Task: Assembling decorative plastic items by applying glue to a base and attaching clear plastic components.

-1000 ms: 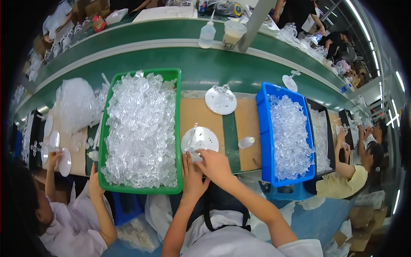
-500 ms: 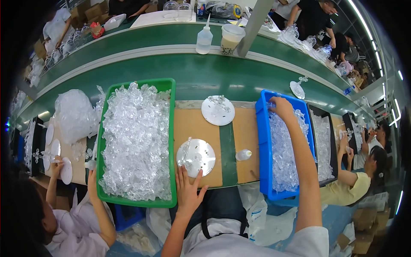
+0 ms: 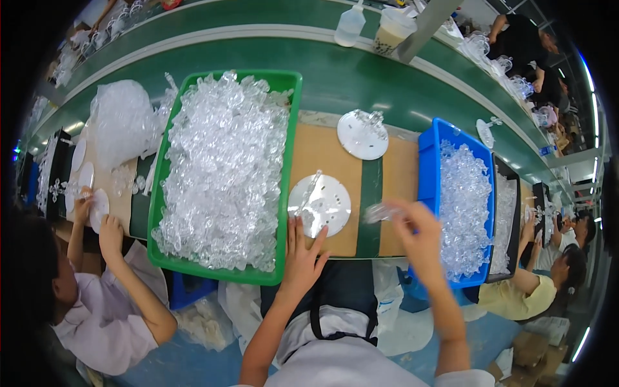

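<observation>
A round white disc with small holes lies on the brown board, a clear plastic piece standing on its left part. My left hand rests at the disc's near edge, fingers stretched out and apart, gripping nothing. Between the disc and the blue bin, my right hand is raised and smeared by motion. Its fingers pinch a clear plastic piece, whose exact shape is blurred. The blue bin holds many clear pieces. Farther back sits a second white disc with clear parts on it.
A green bin heaped with clear pieces stands at my left. Beyond the blue bin is a black tray. A squeeze bottle and a drink cup stand on the back ledge. Co-workers sit on both sides.
My right hand has come out of the blue bin and moved left toward the disc with a clear piece. My left hand stays at the disc. The view has shifted.
</observation>
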{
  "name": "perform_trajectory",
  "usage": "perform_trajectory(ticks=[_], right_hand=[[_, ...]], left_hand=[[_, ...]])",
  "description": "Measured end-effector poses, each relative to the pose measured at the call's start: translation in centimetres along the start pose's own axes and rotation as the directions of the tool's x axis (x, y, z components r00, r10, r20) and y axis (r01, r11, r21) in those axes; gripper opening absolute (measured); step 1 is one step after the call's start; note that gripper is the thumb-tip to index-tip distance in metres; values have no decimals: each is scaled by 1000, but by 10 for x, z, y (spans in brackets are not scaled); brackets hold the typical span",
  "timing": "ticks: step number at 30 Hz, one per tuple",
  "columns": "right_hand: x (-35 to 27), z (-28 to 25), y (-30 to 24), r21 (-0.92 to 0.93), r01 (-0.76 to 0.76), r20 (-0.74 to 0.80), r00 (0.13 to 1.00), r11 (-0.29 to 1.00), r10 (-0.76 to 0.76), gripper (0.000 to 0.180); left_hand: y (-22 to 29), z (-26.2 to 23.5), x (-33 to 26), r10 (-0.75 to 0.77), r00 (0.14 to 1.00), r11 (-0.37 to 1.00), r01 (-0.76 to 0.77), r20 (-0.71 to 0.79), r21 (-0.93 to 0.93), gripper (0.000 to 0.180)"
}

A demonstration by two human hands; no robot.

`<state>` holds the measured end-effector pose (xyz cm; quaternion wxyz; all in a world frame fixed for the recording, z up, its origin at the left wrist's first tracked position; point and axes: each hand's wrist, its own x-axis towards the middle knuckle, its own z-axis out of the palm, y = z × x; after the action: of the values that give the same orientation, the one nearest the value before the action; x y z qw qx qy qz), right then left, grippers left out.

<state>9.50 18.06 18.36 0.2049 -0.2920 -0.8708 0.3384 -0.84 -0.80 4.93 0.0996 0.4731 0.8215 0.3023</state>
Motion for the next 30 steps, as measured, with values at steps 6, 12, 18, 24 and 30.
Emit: perform_trajectory(ticks=[6, 12, 18, 24, 30], right_hand=[[-14, 93, 27, 26, -21, 85, 996, 999, 19, 23], [-7, 95, 30, -164, 262, 154, 959, 951, -237, 24], [7, 91, 30, -228, 335, 263, 925, 914, -274, 19], [1, 85, 5, -370, 377, 237, 922, 849, -306, 29], [1, 112, -30, -325, 246, 177, 964, 913, -196, 31]], left_hand=[[-3, 11, -1, 49, 991, 996, -58, -121, -71, 50], [-6, 13, -5, 49, 984, 992, -67, -170, -103, 66], [-3, 10, -1, 33, 997, 999, -32, -77, 6, 74], [-2, 7, 0, 0, 997, 1000, 1, -74, 22, 72], [2, 3, 1, -22, 999, 999, 20, -39, -49, 61]])
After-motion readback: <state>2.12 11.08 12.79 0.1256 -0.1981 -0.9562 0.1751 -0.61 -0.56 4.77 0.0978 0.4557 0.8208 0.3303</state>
